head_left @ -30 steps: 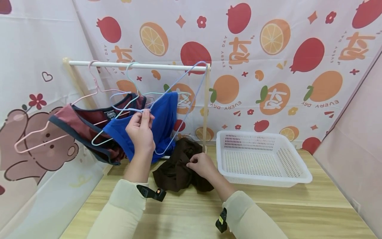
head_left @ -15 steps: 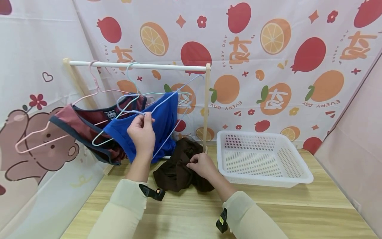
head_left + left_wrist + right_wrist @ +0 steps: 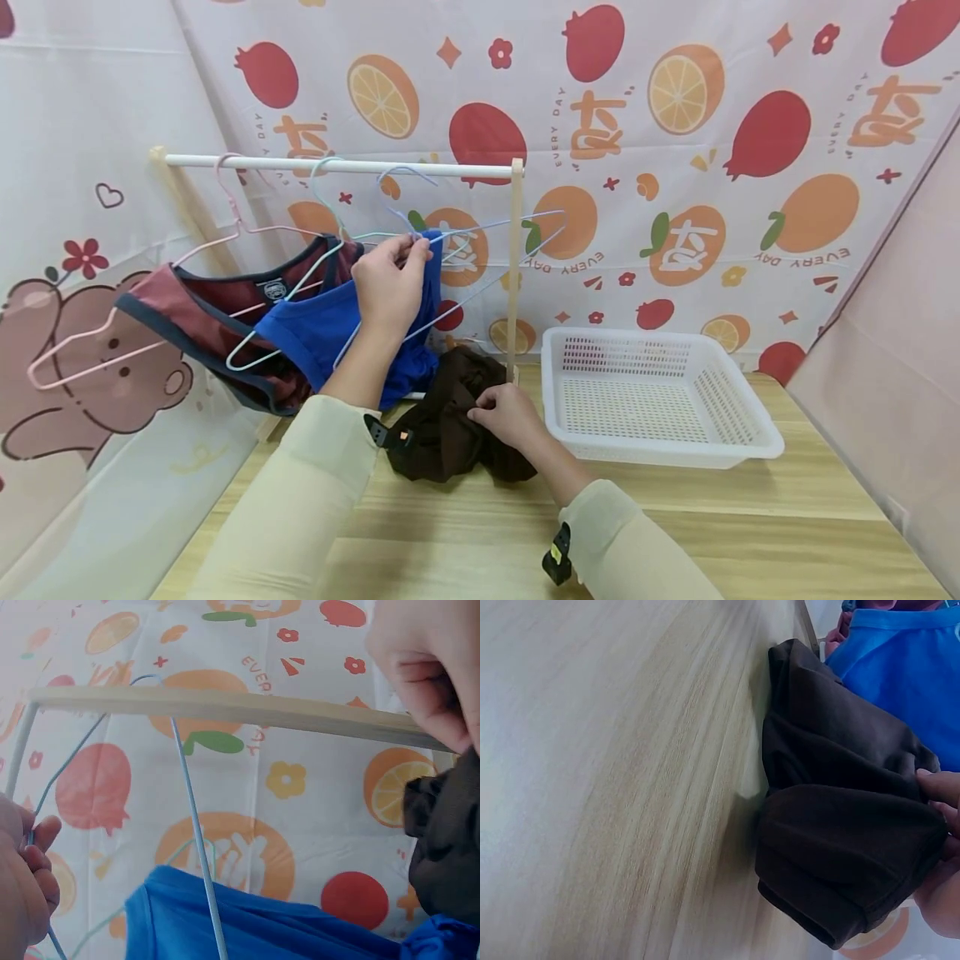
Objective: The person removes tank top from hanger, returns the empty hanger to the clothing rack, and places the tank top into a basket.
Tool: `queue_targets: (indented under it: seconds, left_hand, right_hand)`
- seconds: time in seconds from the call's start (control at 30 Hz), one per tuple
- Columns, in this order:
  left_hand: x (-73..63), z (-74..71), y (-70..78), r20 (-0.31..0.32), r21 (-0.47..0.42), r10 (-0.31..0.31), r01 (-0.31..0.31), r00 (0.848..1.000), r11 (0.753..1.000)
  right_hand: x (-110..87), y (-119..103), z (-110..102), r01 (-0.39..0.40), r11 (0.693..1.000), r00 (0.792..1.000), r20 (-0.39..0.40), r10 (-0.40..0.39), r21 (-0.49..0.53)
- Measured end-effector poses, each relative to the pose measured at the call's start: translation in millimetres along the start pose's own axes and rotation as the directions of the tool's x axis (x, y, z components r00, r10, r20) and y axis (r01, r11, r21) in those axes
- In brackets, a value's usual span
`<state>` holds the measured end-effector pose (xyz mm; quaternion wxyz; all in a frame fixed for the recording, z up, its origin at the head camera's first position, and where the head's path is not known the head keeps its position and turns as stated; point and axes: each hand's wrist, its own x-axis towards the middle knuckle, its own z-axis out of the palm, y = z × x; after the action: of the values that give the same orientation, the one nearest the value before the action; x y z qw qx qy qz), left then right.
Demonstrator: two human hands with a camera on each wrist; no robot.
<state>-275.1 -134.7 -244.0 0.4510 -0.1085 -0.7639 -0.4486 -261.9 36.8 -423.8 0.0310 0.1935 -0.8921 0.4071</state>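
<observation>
My left hand (image 3: 392, 279) pinches a light blue-purple clothes hanger (image 3: 487, 223) near the base of its hook, in front of the rack. The hook (image 3: 405, 169) points up and overlaps the white rail in the head view, while one end of the frame reaches right past the wooden post. My right hand (image 3: 512, 414) grips a crumpled dark brown garment (image 3: 450, 433) between thumb and fingers. That cloth slumps onto the table in folds, as the right wrist view shows (image 3: 847, 847). Just behind the left hand hangs a blue garment (image 3: 322, 321) on a mint green hanger.
A maroon tank top (image 3: 161, 292) with dark trim hangs on a pink hanger at the left. The white rail (image 3: 450, 170) meets a wooden post (image 3: 514, 275). To the right, a white perforated basket (image 3: 660, 446) stands on the wooden table (image 3: 675, 525).
My left hand has moved up and right, turning the hanger so its hook swings from the left to upright and its frame points right. The right hand keeps its grip on the brown garment.
</observation>
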Motion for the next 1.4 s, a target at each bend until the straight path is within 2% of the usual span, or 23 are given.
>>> queue_targets:
  seconds: [0.27, 0.5, 0.67, 0.87, 1.0, 1.23, 1.4]
  left_hand:
    - [19.7, 10.7, 25.1, 0.066, 0.016, 0.03, -0.031, 0.997, 0.999]
    - [29.7, 22.6, 41.7, 0.14, 0.073, -0.015, 0.005, 0.99, 0.997]
    - [27.4, 29.0, 40.8, 0.198, 0.131, -0.059, 0.033, 0.978, 0.991]
    - [23.0, 35.7, 34.2, 0.245, 0.2, -0.039, -0.011, 0.969, 0.98]
    - [20.2, 37.4, 31.2, 0.304, 0.268, -0.056, -0.029, 0.951, 0.963]
    - [17.4, 35.4, 32.9, 0.368, 0.302, -0.088, -0.029, 0.926, 0.953]
    - [13.6, 32.9, 37.8, 0.379, 0.35, -0.075, -0.068, 0.922, 0.934]
  right_hand:
    - [1.1, 2, 1, 0.011, 1.0, 1.0, -0.002, -0.011, -0.012]
    - [0.4, 2, 2, 0.018, 1.0, 1.0, -0.005, -0.018, -0.015]
    - [-1.2, 1, 2, -0.002, 1.0, 1.0, 0.003, 0.002, 0.0]
    - [-2.0, 1, 2, -0.005, 1.0, 1.0, -0.001, 0.005, -0.004]
    - [-2.0, 2, 2, 0.002, 1.0, 1.0, -0.007, -0.002, -0.012]
    - [-0.6, 3, -1, 0.001, 1.0, 1.0, -0.014, -0.001, -0.012]
    - [1.5, 3, -8, -0.014, 1.0, 1.0, -0.018, 0.014, 0.025]
